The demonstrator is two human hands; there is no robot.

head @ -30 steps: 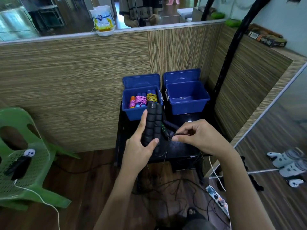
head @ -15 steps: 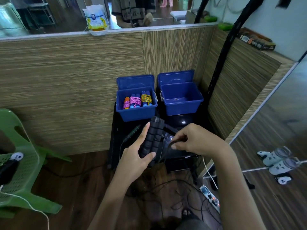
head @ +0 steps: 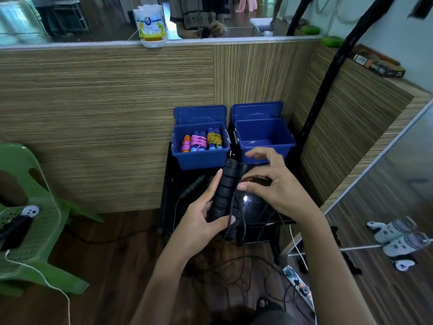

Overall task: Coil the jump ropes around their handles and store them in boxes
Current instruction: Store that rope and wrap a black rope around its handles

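My left hand (head: 199,221) grips a pair of black ribbed jump rope handles (head: 223,191), held upright together above the black table (head: 169,195). A thin black cord (head: 230,221) trails down from them. My right hand (head: 271,186) is just right of the handles, upper fingers spread, and a blurred loop of the cord runs between its thumb and fingers. Behind stand two open blue boxes. The left box (head: 199,160) holds coiled pink (head: 199,141) and yellow-green ropes (head: 214,137). The right box (head: 264,147) has nothing in it.
Another rope with a black and green handle (head: 194,186) lies on the table's left side. A wood-grain partition (head: 105,113) stands behind, a green plastic chair (head: 35,231) at the left. Loose cables and a power strip (head: 298,283) lie on the floor, shoes (head: 393,235) at the right.
My right hand has lifted from beside the handles to a higher position with fingers spread, carrying the cord round in a loop. The handles stay in my left hand.
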